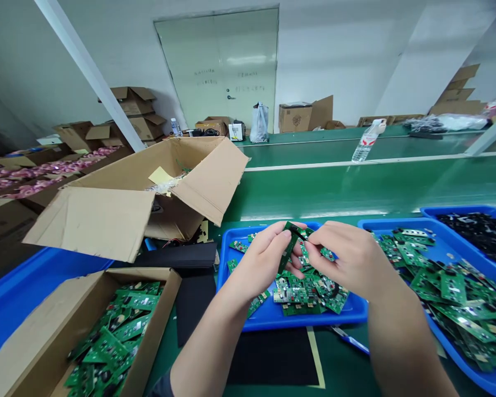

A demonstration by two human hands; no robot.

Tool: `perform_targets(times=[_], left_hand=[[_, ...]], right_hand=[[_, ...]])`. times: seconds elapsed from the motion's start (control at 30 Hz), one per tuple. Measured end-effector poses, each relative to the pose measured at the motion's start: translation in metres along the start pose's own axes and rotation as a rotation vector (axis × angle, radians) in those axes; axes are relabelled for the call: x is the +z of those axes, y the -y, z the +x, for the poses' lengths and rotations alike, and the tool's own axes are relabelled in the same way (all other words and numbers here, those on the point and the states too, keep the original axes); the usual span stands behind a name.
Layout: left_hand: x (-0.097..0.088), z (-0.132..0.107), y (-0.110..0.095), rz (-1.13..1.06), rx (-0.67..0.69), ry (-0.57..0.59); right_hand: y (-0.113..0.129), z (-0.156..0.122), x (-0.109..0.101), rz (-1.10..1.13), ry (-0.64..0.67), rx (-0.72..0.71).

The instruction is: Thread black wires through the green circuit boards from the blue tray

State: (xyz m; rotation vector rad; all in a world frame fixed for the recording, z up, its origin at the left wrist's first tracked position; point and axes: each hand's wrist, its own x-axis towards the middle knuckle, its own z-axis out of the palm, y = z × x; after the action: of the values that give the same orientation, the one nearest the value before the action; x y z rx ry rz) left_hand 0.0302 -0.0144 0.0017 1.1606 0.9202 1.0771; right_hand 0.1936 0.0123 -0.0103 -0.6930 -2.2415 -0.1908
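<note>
My left hand [261, 259] grips a green circuit board [288, 252] by its edges, thumb on the near face, tilted above the middle blue tray [306, 323]. With thumb and forefinger, my right hand [349, 256] pinches a small black strip [301, 236] against the upper part of that board. The strip's exact kind is too small to tell, and its right end is hidden by my fingers. Beneath both hands, a loose heap of green circuit boards [297, 295] lies in the tray.
Another blue tray [366, 223] of boards stands right, with a tray of black parts [475, 229] behind. At left are a cardboard box of boards [171, 286] and a large open carton [103, 215]. A pen-like tool [351, 340], black sheet [273, 358] and water bottle [368, 140] are also present.
</note>
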Motion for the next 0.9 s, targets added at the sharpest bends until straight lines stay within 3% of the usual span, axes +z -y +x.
perform_targets(times=[0.33,0.57,0.73,0.9], left_hand=[[0.000,0.001,0.004,0.029,0.032,0.005],[-0.001,0.002,0.004,0.167,0.068,-0.027],[-0.002,0.001,0.004,0.316,0.045,0.040],[-0.003,0.000,0.006,0.469,0.054,0.101]], right_hand=[[0.000,0.000,0.001,-0.021,0.007,0.022],[-0.007,-0.005,-0.004,-0.017,0.048,0.169],[-0.015,-0.008,-0.005,-0.040,0.022,0.212],[-0.015,-0.006,-0.004,-0.054,-0.028,0.158]])
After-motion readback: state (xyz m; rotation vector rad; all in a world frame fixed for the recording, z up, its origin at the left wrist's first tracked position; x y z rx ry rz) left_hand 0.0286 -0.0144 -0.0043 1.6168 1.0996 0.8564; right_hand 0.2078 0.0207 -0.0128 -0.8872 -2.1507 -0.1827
